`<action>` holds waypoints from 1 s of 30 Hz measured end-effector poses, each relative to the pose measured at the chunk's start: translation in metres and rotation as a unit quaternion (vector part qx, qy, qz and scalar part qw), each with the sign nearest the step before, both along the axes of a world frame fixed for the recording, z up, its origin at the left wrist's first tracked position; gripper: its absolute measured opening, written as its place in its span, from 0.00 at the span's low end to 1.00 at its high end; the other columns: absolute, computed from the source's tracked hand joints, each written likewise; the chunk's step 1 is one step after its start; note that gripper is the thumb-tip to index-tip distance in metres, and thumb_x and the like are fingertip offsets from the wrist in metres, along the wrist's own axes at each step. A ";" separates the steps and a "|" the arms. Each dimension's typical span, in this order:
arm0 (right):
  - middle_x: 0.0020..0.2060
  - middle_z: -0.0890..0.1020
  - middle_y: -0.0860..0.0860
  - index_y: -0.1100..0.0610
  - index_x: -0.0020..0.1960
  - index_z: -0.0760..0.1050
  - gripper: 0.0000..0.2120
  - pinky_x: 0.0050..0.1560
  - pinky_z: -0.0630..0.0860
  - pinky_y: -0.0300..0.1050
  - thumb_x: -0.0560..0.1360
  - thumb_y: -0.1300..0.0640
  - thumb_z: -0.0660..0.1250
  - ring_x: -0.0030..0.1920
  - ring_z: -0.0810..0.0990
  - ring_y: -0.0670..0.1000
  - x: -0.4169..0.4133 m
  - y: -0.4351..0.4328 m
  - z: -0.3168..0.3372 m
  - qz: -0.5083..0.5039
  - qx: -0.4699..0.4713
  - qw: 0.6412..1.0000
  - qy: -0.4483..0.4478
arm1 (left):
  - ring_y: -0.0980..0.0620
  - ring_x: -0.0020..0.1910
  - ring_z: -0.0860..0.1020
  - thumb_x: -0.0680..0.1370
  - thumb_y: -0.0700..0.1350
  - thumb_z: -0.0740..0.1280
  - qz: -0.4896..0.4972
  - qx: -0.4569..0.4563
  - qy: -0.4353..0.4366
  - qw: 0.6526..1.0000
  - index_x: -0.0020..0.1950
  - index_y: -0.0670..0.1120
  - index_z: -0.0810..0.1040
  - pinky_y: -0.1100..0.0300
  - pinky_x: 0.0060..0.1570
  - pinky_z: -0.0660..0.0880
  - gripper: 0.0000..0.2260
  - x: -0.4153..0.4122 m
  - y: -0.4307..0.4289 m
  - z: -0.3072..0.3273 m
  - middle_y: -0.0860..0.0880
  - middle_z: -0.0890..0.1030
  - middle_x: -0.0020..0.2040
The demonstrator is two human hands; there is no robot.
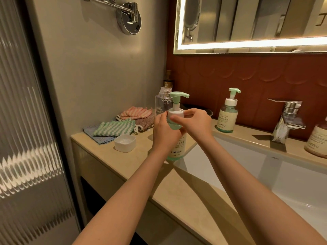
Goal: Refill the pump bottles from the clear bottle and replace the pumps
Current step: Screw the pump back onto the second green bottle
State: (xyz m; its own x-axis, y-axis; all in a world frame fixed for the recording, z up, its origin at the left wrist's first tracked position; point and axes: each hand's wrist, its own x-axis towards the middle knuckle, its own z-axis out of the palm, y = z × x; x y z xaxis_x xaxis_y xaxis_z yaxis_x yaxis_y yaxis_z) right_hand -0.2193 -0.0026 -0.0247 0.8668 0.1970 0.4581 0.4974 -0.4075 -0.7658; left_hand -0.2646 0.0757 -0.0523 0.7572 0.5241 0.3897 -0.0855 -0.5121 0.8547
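So the green pump bottle [176, 147] is upright at the counter's [123, 160] inner edge, right where it meets the left rim of the sink [247, 167]. I can't tell if the base is actually resting on the stone. My left hand [165, 131] is wrapped round its upper half, fingers curled on the shoulder. My right hand [196, 122] is pinching the white collar [175, 114] of the mint pump [178, 97] between thumb and fingertips, and the pump sits in the neck with its spout pointing right.

Just behind it, toward the back left corner, stands the clear bottle [163, 103] with its top open and bubbles near the neck. A white cap [125, 143] lies open side up to the left of my hands, and some striped cloths [115, 130] are piled near the left edge. Along the back ledge there's a second green bottle [227, 115] with its pump on, then the chrome faucet [286, 119], and a brown bottle [317, 138] at the far right.
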 end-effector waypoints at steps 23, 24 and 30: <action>0.49 0.83 0.49 0.55 0.55 0.81 0.13 0.54 0.77 0.48 0.75 0.52 0.65 0.52 0.80 0.48 -0.001 -0.015 0.005 -0.033 0.049 0.998 -0.004 | 0.48 0.65 0.68 0.66 0.54 0.75 0.011 -0.006 -0.004 1.000 0.70 0.50 0.64 0.42 0.63 0.67 0.36 0.013 0.000 -0.008 0.49 0.68 0.66; 0.53 0.82 0.50 0.56 0.59 0.79 0.14 0.57 0.76 0.47 0.75 0.53 0.65 0.54 0.78 0.47 0.003 -0.017 0.008 0.002 0.049 0.999 0.009 | 0.48 0.65 0.67 0.66 0.55 0.75 0.008 -0.004 -0.005 1.000 0.70 0.50 0.64 0.42 0.63 0.67 0.37 0.012 0.002 -0.008 0.49 0.68 0.66; 0.62 0.77 0.53 0.55 0.69 0.68 0.25 0.62 0.74 0.50 0.74 0.51 0.68 0.61 0.76 0.50 0.013 -0.019 0.027 0.153 0.004 0.987 0.040 | 0.48 0.67 0.66 0.70 0.54 0.73 -0.009 0.005 -0.010 1.000 0.72 0.52 0.62 0.43 0.64 0.67 0.34 0.009 0.009 -0.009 0.49 0.66 0.69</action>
